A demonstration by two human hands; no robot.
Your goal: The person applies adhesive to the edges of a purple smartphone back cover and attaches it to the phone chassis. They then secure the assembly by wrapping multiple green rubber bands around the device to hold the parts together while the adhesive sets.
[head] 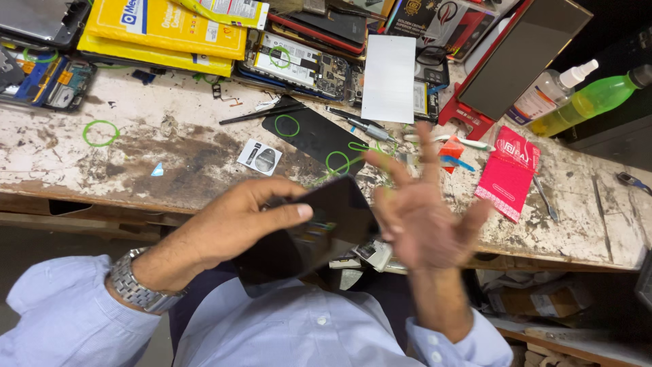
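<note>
black phone (319,228) gripped by left hand (234,224) over the bench edge (102,204).

Phone panel (305,234) is being held in front of surface (136,156); envelopes (163,30) at back-left, bottles (577,98) at back-right.

Left hand (234,221) grips phone (309,228) — bench (136,146).

I have one view only, from the camera on the head, looking steeply down and close over my own chest. The worn workbench (136,146) crosses the upper frame, tilted, and both hands fill the centre, the nearest things to the lens.
</note>
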